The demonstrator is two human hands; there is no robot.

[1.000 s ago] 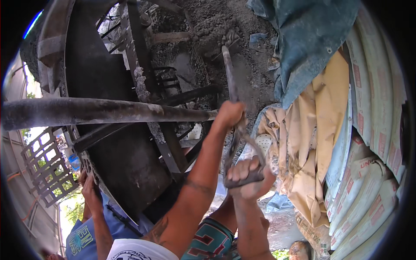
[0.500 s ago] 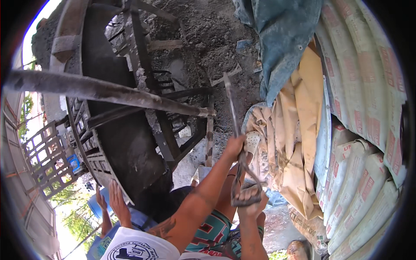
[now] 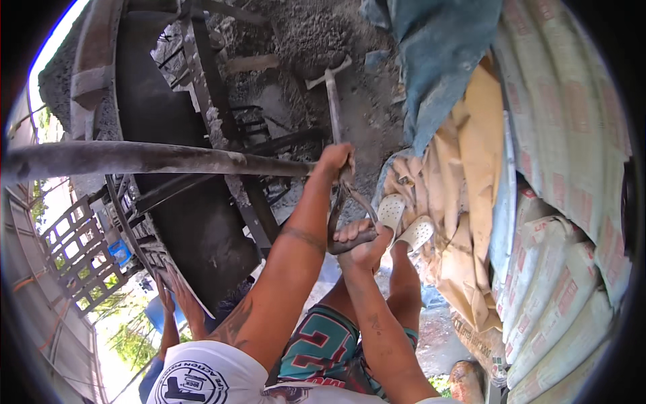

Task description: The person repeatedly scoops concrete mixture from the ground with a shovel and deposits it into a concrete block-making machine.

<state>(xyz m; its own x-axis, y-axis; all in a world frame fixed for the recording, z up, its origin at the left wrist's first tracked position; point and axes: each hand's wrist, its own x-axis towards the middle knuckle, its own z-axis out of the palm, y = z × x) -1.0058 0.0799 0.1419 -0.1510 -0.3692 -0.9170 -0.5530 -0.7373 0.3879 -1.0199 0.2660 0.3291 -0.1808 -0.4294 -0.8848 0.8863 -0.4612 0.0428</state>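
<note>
A long-shafted shovel [image 3: 332, 101] with a forked D-shaped grip points away from me, its blade end at a dark heap of gravelly mix [image 3: 309, 40]. My left hand [image 3: 336, 159] is wrapped round the shaft partway down. My right hand [image 3: 363, 244] is closed on the grip at the near end. How much of the blade is sunk in the mix I cannot tell.
A dark metal machine [image 3: 195, 242] with a long pipe [image 3: 155, 159] stands at left; another person's hands [image 3: 183, 303] are at its edge. Right are stacked bags [image 3: 558, 289], brown paper sheets [image 3: 464, 269] and a blue-grey tarp [image 3: 444, 60]. My pale clogs [image 3: 416, 233] stand below.
Both my hands have moved forward and to the left with the shovel, its blade end now farther out at the heap. My view has shifted a little.
</note>
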